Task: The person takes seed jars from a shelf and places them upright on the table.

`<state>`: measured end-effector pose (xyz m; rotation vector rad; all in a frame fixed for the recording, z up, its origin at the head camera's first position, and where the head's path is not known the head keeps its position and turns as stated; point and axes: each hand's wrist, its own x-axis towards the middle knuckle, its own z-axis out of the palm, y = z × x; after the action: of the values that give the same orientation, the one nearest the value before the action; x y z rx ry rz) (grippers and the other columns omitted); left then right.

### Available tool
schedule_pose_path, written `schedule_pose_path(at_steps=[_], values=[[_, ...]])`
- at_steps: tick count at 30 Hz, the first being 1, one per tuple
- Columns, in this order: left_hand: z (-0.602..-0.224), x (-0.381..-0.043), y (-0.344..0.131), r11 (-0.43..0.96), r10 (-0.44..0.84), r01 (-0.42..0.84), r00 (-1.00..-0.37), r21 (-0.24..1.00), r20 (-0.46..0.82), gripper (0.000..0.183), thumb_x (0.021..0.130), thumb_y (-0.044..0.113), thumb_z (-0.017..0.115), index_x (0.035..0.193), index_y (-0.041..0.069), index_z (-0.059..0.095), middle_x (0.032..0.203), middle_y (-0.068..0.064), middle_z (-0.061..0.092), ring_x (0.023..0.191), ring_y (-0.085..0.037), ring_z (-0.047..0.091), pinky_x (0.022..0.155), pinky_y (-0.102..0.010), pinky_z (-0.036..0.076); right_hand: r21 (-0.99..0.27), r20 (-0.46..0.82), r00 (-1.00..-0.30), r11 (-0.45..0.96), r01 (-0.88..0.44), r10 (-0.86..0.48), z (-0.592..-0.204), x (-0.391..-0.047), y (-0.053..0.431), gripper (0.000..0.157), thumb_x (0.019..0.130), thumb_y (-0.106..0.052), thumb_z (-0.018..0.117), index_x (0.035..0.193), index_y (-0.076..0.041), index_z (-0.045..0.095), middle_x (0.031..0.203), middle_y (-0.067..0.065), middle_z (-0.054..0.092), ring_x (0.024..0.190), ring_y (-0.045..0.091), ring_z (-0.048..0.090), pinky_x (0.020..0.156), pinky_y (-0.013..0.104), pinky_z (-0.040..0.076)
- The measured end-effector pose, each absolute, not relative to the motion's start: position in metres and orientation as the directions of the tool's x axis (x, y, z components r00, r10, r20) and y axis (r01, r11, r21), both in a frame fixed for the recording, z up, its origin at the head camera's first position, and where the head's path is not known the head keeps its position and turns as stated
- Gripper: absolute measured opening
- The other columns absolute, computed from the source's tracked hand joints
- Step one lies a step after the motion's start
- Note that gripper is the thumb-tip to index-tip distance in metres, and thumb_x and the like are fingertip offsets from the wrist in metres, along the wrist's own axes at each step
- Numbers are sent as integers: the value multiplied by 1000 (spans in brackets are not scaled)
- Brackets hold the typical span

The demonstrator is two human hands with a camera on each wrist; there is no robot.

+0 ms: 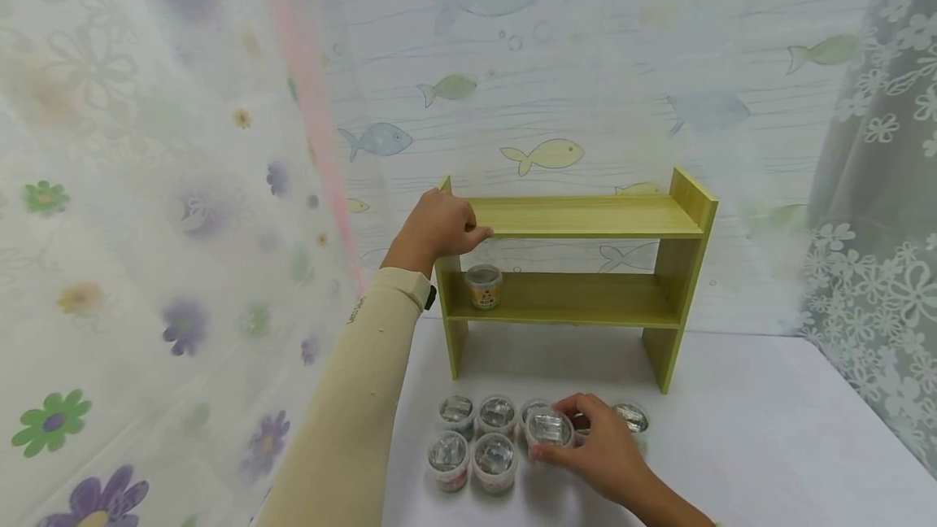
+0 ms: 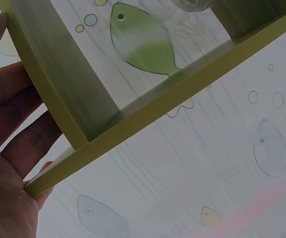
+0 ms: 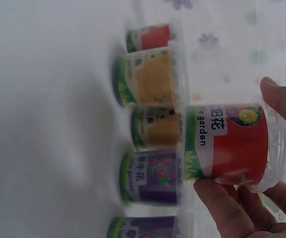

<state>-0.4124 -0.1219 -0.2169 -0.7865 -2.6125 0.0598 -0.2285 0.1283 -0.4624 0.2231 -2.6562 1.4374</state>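
My left hand point(image 1: 442, 224) grips the upper left corner of a small yellow-green wooden shelf point(image 1: 586, 220). The left wrist view shows its fingers point(image 2: 31, 141) around the side panel. Above the table, my right hand point(image 1: 603, 450) holds a plastic cup point(image 3: 232, 144) by its sides. This cup has a red label with a yellow flower and a clear lid, and it tilts slightly in the head view. Beneath and around it stand several similar lidded cups point(image 1: 494, 462) in two rows, some partly hidden by the right hand. Purple-labelled point(image 3: 152, 176) and orange-labelled cups point(image 3: 150, 77) show in the right wrist view.
One orange-labelled cup point(image 1: 484, 287) stands at the left end of the shelf's middle board. The shelf stands at the back of a white table point(image 1: 739, 429). Fish-patterned curtain point(image 1: 622, 47) hangs behind it, with flowered curtain point(image 1: 146, 267) along the left.
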Motion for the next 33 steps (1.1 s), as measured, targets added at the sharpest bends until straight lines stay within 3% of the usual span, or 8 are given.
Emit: schedule_pose_path(at_steps=[11,17,23,33], values=[[-218,-414,-122,842,534,519,-755,-150,382,63,100,49,64,48,20,44,46,7,32,46,-12,27,76,-38,43,-777,197,-973,586,-230,-120,-484,-221,123,61,58,-54,98,101,-22,67,98,-13,64,90,3,59,82,23,53],[-217,-413,-123,841,536,517,-757,-159,373,62,100,50,64,48,20,47,46,6,33,46,-12,29,78,-39,45,-760,179,-971,604,-239,-158,-493,-219,122,61,63,-53,96,105,-21,67,101,-11,64,93,4,60,81,24,54],[-215,-413,-123,845,531,509,-763,-164,368,61,100,50,63,49,20,52,46,7,36,46,-13,32,78,-39,46,-741,240,-951,596,-309,-194,-502,-221,123,61,64,-54,96,106,-19,67,104,-8,63,92,3,61,79,24,54],[-217,-412,-123,844,533,508,-760,-171,374,64,100,51,63,48,20,42,46,7,31,46,-12,28,81,-40,47,-694,302,-926,614,-376,-226,-509,-220,123,63,66,-55,94,107,-16,66,104,-5,64,91,6,63,77,25,56]])
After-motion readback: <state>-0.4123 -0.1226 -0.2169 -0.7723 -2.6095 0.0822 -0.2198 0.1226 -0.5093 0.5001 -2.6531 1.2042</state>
